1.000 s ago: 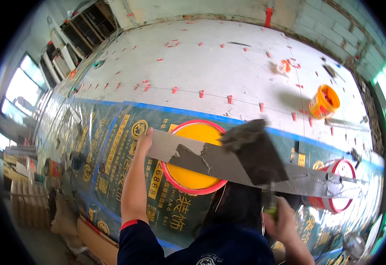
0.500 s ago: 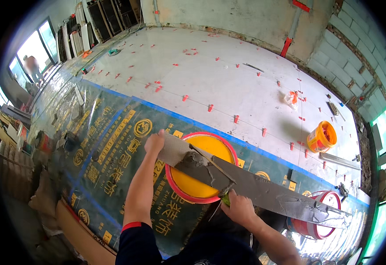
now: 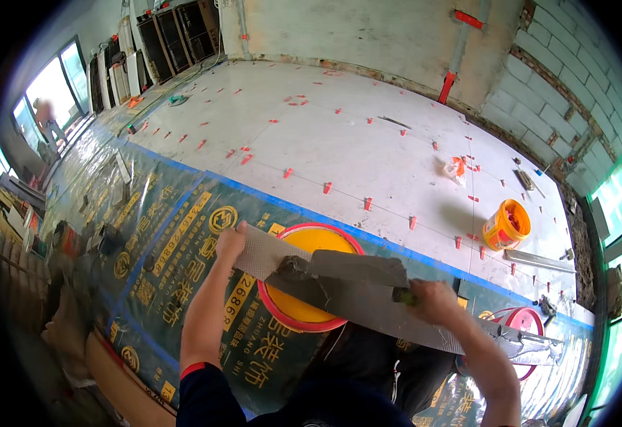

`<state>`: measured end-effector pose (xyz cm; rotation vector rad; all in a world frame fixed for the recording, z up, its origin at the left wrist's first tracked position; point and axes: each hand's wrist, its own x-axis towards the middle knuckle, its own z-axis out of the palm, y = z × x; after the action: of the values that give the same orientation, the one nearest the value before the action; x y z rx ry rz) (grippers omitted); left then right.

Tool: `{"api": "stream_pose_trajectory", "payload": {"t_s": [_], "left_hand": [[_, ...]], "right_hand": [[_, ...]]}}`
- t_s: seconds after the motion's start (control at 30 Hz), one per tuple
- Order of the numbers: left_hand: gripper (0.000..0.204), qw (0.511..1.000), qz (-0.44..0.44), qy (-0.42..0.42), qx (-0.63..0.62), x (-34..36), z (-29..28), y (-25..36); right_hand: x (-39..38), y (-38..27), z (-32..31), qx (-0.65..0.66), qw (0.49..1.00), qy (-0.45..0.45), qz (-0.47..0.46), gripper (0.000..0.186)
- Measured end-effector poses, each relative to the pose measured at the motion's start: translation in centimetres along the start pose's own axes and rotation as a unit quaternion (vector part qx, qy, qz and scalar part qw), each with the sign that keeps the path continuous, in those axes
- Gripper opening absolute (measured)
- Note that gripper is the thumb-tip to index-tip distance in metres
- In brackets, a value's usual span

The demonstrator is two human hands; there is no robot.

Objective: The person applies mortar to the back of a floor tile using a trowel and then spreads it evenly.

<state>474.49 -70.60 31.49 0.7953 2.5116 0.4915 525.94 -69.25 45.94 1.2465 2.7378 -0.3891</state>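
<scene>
A long, narrow tile strip (image 3: 389,313) lies across two buckets, slanting from near the middle toward the right. My left hand (image 3: 230,243) is closed around its left end, where the textured face is bare. My right hand (image 3: 435,302) grips the green handle of a trowel (image 3: 361,267), whose broad grey blade is tilted over the strip. A lump of grey mortar (image 3: 294,268) sits beside the blade's left end. Beneath the strip, a red-rimmed bucket (image 3: 300,309) shows a yellow top; a red and white bucket (image 3: 528,320) is under the right part, which carries smeared mortar.
Beyond a blue-taped dark protective sheet (image 3: 183,192) stretches a pale tiled floor (image 3: 311,142) dotted with red levelling clips. An orange bucket (image 3: 506,226) and a metal straightedge (image 3: 539,260) rest on it at the right. Another person (image 3: 49,121) stands by the far-left window.
My right hand has moved right and farther from my body. The trowel has turned from edge-on to showing its broad blade. My left hand still holds the tile strip's end.
</scene>
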Motion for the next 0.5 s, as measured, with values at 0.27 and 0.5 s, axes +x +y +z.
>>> {"api": "stream_pose_trajectory", "payload": {"t_s": [0.27, 0.5], "left_hand": [[0.069, 0.997, 0.005, 0.073, -0.032, -5.3, -6.1, -1.9], [0.068, 0.998, 0.022, 0.05, -0.038, -9.9, -10.5, 0.4]], "right_hand": [[8.1, 2.0, 0.2, -0.021, 0.986, 0.003, -0.167, 0.029], [16.1, 2.4, 6.2, 0.02, 0.953, -0.033, -0.299, 0.03]]}}
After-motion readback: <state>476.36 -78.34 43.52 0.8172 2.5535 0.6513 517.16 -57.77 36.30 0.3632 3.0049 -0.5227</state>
